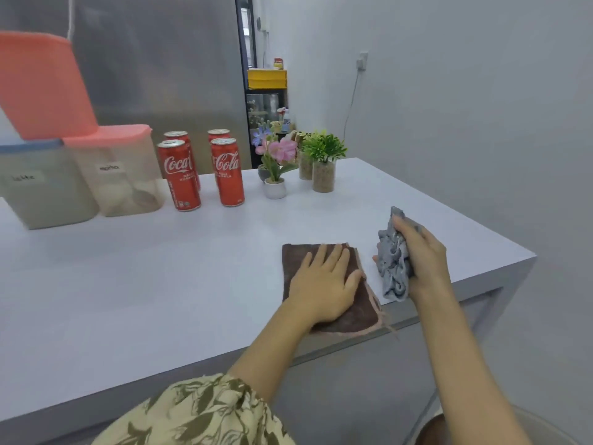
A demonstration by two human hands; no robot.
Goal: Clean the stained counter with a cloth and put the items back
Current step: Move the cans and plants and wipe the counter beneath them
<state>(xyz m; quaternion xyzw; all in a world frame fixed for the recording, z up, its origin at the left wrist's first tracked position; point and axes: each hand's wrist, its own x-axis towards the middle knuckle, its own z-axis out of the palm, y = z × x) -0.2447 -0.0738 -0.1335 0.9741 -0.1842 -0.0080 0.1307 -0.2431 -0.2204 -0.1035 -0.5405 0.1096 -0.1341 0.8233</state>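
Observation:
A brown cloth with a pink hem lies flat on the white counter, near its front edge. My left hand presses flat on it with straight fingers. Just to the right, my right hand grips a crumpled grey cloth held slightly above the counter. Several red Coca-Cola cans stand at the back, right of two clear storage tubs with pink and blue lids. No stain is visible on the counter.
Small potted flowers and green plants in glass jars stand at the back centre. A third pink-lidded tub is stacked at the far left. The counter's right corner lies close to the grey wall.

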